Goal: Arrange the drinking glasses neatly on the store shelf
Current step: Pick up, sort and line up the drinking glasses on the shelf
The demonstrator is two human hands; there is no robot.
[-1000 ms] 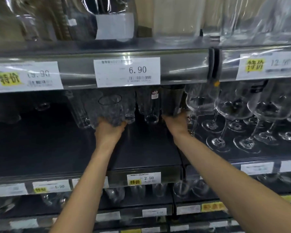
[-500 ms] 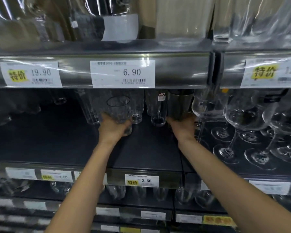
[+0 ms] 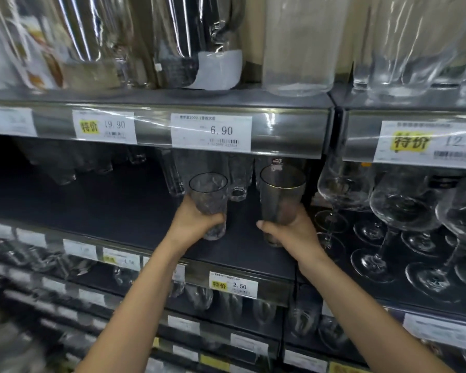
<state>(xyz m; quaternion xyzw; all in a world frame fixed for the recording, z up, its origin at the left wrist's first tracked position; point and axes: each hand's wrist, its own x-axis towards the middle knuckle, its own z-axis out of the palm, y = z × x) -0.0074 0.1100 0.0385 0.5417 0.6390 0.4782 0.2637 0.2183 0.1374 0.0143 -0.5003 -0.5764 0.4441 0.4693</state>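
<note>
My left hand (image 3: 193, 224) grips the lower part of a clear textured tumbler (image 3: 209, 196), upright over the dark middle shelf (image 3: 105, 211). My right hand (image 3: 289, 234) holds a smoky gold-rimmed tumbler (image 3: 280, 195) by its base, upright, just right of the clear one. The two glasses stand apart, near the shelf's front half. Behind them stands a row of several clear tumblers (image 3: 237, 179), partly hidden under the upper shelf's edge.
Stemmed wine glasses (image 3: 393, 211) crowd the shelf section to the right, close to my right hand. Price labels (image 3: 211, 131) line the shelf edges. Large glass vases (image 3: 299, 44) stand on the shelf above. More glasses (image 3: 199, 294) fill the lower shelves.
Both hands have drawn their glasses from the back row toward the shelf front. The smoky tumbler has come out from under the upper shelf edge. The view shifted left and closer.
</note>
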